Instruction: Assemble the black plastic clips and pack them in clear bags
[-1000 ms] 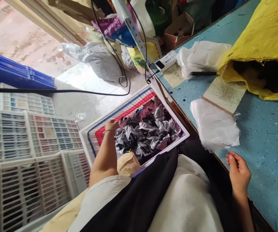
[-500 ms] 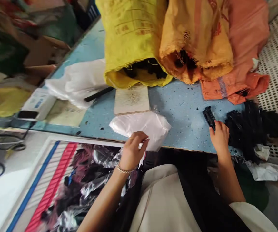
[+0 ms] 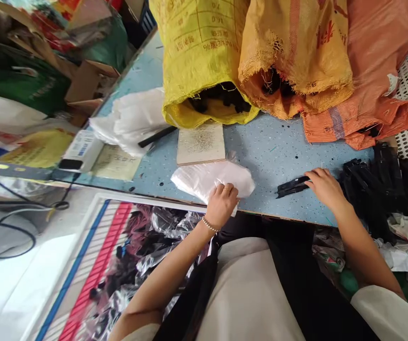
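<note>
My left hand (image 3: 222,206), with a beaded bracelet at the wrist, rests on a stack of clear plastic bags (image 3: 193,182) at the table's front edge. Its fingers are curled and closed on the bag film; the fingertips are partly hidden. To the right, my right hand (image 3: 326,188) pinches the end of a small bundle of slim black plastic pieces (image 3: 291,187) just over the blue table. These pieces lie nearly level and point left. A heap of similar black pieces (image 3: 365,182) lies just right of that hand.
Yellow (image 3: 204,57), orange (image 3: 296,57) and red-orange (image 3: 377,80) woven sacks stand along the back, the first two showing dark contents. A wooden block (image 3: 201,144) sits behind the bags. Left are a white box (image 3: 83,149) and a black bar (image 3: 157,136). Below stands a crate of bagged items (image 3: 147,251).
My left hand has come down onto the plastic bags. The black pieces in my right hand have swung from pointing away to pointing left. The view has shifted slightly.
</note>
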A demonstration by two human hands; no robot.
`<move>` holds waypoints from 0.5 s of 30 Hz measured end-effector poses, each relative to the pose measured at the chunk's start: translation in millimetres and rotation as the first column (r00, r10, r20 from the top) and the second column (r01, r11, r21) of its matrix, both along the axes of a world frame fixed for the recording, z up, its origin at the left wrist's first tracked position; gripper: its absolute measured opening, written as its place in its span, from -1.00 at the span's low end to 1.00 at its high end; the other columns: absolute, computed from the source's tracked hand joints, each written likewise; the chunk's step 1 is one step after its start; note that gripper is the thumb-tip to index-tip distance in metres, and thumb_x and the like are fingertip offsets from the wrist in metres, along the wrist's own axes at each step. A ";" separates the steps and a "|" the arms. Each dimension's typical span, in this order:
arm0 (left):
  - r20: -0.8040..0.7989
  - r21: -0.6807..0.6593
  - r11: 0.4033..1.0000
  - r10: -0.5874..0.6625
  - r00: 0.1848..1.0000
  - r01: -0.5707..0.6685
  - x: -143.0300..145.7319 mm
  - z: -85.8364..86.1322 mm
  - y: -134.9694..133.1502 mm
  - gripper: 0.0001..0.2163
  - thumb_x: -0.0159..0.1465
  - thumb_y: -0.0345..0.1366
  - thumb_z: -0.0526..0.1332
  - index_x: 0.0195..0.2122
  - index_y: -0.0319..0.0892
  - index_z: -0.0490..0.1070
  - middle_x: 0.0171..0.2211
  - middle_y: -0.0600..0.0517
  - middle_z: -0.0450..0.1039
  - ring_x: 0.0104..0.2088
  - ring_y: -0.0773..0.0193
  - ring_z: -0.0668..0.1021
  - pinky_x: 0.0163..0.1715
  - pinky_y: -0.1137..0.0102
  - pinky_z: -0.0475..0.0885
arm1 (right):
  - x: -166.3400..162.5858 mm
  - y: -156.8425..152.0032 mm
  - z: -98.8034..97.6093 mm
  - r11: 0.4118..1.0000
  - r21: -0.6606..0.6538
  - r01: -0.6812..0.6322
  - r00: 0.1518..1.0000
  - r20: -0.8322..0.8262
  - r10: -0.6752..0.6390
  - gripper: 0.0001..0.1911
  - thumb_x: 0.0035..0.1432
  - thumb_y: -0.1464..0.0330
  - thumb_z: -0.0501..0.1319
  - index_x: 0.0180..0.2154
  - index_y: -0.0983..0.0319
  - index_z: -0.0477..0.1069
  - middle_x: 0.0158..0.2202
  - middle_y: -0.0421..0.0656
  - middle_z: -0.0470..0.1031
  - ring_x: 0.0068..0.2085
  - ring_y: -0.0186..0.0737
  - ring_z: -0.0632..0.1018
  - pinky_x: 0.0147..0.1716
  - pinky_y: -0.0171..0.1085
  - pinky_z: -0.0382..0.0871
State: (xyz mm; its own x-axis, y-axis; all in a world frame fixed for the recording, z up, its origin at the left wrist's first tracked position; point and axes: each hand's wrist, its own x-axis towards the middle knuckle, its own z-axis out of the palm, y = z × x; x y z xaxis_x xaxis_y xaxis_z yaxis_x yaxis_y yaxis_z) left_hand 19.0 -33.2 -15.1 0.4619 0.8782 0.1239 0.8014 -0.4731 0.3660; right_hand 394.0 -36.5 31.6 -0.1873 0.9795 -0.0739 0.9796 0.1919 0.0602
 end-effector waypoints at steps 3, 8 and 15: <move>0.184 -0.133 0.991 0.007 0.983 0.018 -5.8 0.6 9.5 -0.80 0.38 -0.35 0.11 -0.34 -0.20 0.49 -0.25 -0.13 0.52 -0.20 0.11 0.55 -0.14 0.21 0.51 | 3.9 1.1 -1.2 0.995 -0.097 -0.011 0.998 -0.067 0.004 -0.76 0.29 0.31 0.16 -0.07 0.18 0.52 -0.03 0.01 0.48 -0.04 0.06 0.50 -0.23 -0.13 0.44; 0.491 -0.312 0.950 0.136 0.861 0.028 -21.7 4.8 22.8 -0.83 0.29 -0.25 0.24 -0.41 -0.18 0.51 -0.29 -0.06 0.52 -0.31 0.24 0.56 -0.26 0.32 0.51 | -7.2 -15.3 -8.4 0.960 -0.276 0.039 0.864 -0.473 -0.171 -0.73 0.26 0.18 0.17 -0.20 0.19 0.54 -0.29 -0.10 0.51 -0.25 -0.10 0.51 -0.27 -0.19 0.39; 0.482 -0.269 0.960 0.208 0.851 -0.082 -12.9 0.1 15.9 -0.85 0.32 -0.40 0.12 -0.23 -0.20 0.49 -0.33 -0.03 0.56 -0.33 0.27 0.57 -0.27 0.35 0.53 | -107.0 -64.5 -20.4 0.648 -0.710 -0.276 0.086 -0.690 -0.719 -0.56 0.06 0.02 0.36 -0.23 0.25 0.58 -0.42 -0.19 0.54 -0.47 -0.29 0.48 -0.47 -0.33 0.36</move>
State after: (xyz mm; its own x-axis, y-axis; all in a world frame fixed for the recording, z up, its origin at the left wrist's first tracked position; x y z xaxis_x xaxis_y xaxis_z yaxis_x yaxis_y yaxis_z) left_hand 6.1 -17.3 -15.0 0.2565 0.9624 0.0896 0.5310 -0.2178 0.8189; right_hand 287.0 -101.1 11.2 -0.3568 0.7511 -0.5555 0.0886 -0.5648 -0.8205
